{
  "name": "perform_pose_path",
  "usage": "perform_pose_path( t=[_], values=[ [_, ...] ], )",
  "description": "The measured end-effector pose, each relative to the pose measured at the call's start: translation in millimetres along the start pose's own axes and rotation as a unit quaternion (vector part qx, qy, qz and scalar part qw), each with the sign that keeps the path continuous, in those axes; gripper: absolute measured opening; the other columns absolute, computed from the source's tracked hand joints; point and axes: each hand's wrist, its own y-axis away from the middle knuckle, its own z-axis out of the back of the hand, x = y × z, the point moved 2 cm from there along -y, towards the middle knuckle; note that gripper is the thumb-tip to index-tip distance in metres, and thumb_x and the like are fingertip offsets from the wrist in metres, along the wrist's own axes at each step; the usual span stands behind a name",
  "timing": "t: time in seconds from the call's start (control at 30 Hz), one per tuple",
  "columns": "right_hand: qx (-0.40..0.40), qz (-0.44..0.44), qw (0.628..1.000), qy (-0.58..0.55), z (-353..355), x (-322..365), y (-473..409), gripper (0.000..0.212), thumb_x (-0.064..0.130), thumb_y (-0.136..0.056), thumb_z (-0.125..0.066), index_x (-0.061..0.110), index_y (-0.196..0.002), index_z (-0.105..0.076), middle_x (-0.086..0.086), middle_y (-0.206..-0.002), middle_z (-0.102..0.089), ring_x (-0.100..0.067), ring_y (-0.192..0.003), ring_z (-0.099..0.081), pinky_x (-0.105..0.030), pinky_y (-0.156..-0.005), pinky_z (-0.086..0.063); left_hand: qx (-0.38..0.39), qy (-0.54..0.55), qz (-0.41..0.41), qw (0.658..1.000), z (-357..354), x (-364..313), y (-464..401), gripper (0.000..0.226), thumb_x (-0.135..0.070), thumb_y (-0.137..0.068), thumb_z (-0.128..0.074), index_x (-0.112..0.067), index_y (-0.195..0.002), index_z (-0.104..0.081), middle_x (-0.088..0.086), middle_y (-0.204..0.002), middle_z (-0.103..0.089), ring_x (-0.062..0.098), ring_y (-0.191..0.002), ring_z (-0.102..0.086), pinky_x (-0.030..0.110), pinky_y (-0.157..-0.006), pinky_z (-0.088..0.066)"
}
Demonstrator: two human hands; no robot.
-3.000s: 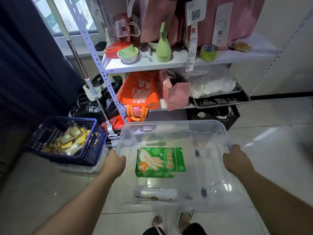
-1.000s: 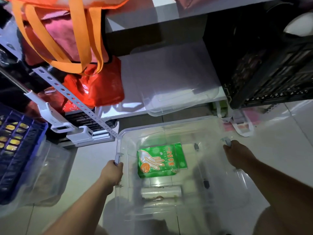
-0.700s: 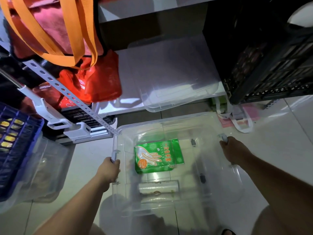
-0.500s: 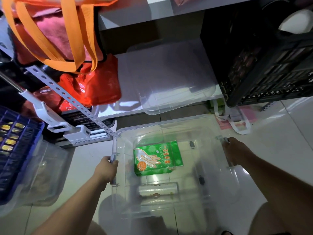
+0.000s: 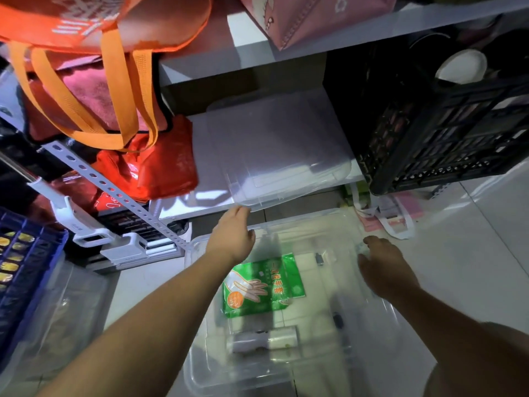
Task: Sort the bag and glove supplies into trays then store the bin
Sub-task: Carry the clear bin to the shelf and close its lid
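Left hand [image 5: 233, 236] open, fingertips at clear lid [image 5: 280, 156] edge on shelf [image 5: 200, 202] — nearer; right hand [image 5: 383, 267] relaxed, empty — over bin [image 5: 200, 376] rim.

Inside the clear bin [image 5: 200, 376] lay a green glove packet [image 5: 262, 285] printed with pale hands; beyond it hung an orange bag [image 5: 94, 21] beside a black lattice crate [image 5: 429, 124].

Clear lid [image 5: 280, 156] fills the shelf slot between red bag [image 5: 154, 167] and black crate [image 5: 440, 124].
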Motion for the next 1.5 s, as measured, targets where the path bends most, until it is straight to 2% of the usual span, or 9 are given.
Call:
perform_pose_path(
  t=[0.23, 0.53, 0.67, 0.73, 0.83, 0.93, 1.23, 1.33, 1.5],
  values=[
    [0.005, 0.029, 0.999, -0.029, -15.9, 29.2, 22.2, 0.041, 0.023, -0.092, -0.060, 0.009, -0.131, -0.058, -0.015, -0.123, -0.066, -0.033, -0.115, -0.061, -0.045, -0.100, -0.052, 0.019, -0.089, -0.034, 0.995, -12.8, -43.1, -43.7, 0.074, -0.019, -0.095, -0.055, -0.013, -0.161, -0.023, 0.010, -0.170, -0.018, 0.028, -0.155, -0.021, 0.043, -0.123, -0.026],
    [0.004, -0.001, 0.990, -0.142, -29.9, 43.9, 32.6, 0.028, 0.019, -0.094, -0.062, 0.005, -0.118, -0.062, -0.019, -0.108, -0.069, -0.034, -0.104, -0.066, -0.040, -0.092, -0.052, -0.013, -0.168, -0.059, 0.984, -29.0, -39.2, -27.3, 0.063, -0.020, -0.088, -0.061, -0.014, -0.147, -0.041, 0.008, -0.141, -0.052, 0.031, -0.126, -0.050, 0.042, -0.101, -0.043],
    [0.026, -0.024, 0.959, -0.281, -41.4, 50.3, 33.2, 0.016, 0.029, -0.089, -0.061, 0.033, -0.103, -0.055, -0.007, -0.091, -0.067, -0.022, -0.082, -0.063, -0.046, -0.084, -0.051, -0.023, -0.174, -0.073, 0.982, -36.2, -33.1, -0.9, 0.059, -0.010, -0.085, -0.066, -0.017, -0.140, -0.048, 0.006, -0.127, -0.055, 0.029, -0.111, -0.053, 0.039, -0.092, -0.045],
    [0.043, -0.058, 0.944, -0.322, -41.2, 60.2, 30.5, 0.013, 0.030, -0.095, -0.061, 0.029, -0.107, -0.057, -0.012, -0.092, -0.069, -0.019, -0.079, -0.061, -0.043, -0.085, -0.051, -0.028, -0.180, -0.086, 0.980, -40.2, -27.2, 12.1, 0.061, -0.001, -0.078, -0.066, -0.016, -0.135, -0.052, 0.006, -0.122, -0.057, 0.029, -0.104, -0.054, 0.039, -0.088, -0.047],
    [0.093, -0.134, 0.921, -0.354, -45.1, 71.9, 23.4, 0.047, 0.046, -0.095, -0.059, 0.015, -0.129, -0.058, -0.008, -0.114, -0.068, -0.024, -0.106, -0.065, -0.040, -0.102, -0.049, -0.018, -0.168, -0.097, 0.981, -43.9, -22.0, 27.8, 0.063, 0.002, -0.078, -0.065, -0.017, -0.136, -0.053, 0.005, -0.122, -0.056, 0.028, -0.106, -0.054, 0.039, -0.088, -0.048],
    [0.117, -0.195, 0.866, -0.446, -56.3, 79.1, 15.9, 0.073, 0.070, -0.081, -0.058, 0.010, -0.123, -0.063, -0.014, -0.113, -0.069, -0.030, -0.111, -0.066, -0.052, -0.106, -0.050, -0.005, -0.141, -0.125, 0.982, -41.6, -27.4, 43.7, 0.059, -0.004, -0.085, -0.064, -0.017, -0.141, -0.051, 0.005, -0.127, -0.054, 0.028, -0.114, -0.051, 0.036, -0.097, -0.045],
    [0.044, -0.203, 0.588, -0.782, -44.6, 94.0, 10.2, 0.013, 0.020, -0.101, -0.061, 0.009, -0.105, -0.058, -0.014, -0.104, -0.067, -0.023, -0.085, -0.073, -0.036, -0.081, -0.058, -0.041, -0.071, -0.241, 0.967, -37.5, -66.4, 91.4, 0.053, -0.022, -0.079, -0.078, -0.013, -0.130, -0.065, 0.005, -0.115, -0.066, 0.028, -0.103, -0.063, 0.032, -0.092, -0.052],
    [0.028, -0.213, 0.534, -0.817, -40.2, 90.1, 7.5, 0.024, 0.005, -0.098, -0.062, 0.013, -0.115, -0.048, -0.016, -0.107, -0.070, -0.027, -0.083, -0.077, -0.036, -0.074, -0.063, -0.069, -0.055, -0.256, 0.963, -24.8, -69.1, 95.7, 0.045, -0.035, -0.087, -0.067, -0.017, -0.127, -0.067, 0.002, -0.114, -0.067, 0.025, -0.103, -0.062, 0.036, -0.092, -0.051],
    [0.035, -0.218, 0.630, -0.745, -19.7, 70.3, 15.3, 0.019, 0.004, -0.096, -0.062, 0.007, -0.114, -0.056, -0.017, -0.111, -0.069, -0.027, -0.092, -0.075, -0.032, -0.074, -0.061, -0.135, -0.047, -0.131, 0.981, 21.2, -37.4, 68.2, 0.043, -0.042, -0.093, -0.053, -0.020, -0.127, -0.066, 0.002, -0.117, -0.068, 0.026, -0.106, -0.062, 0.043, -0.094, -0.049]
  ],
)
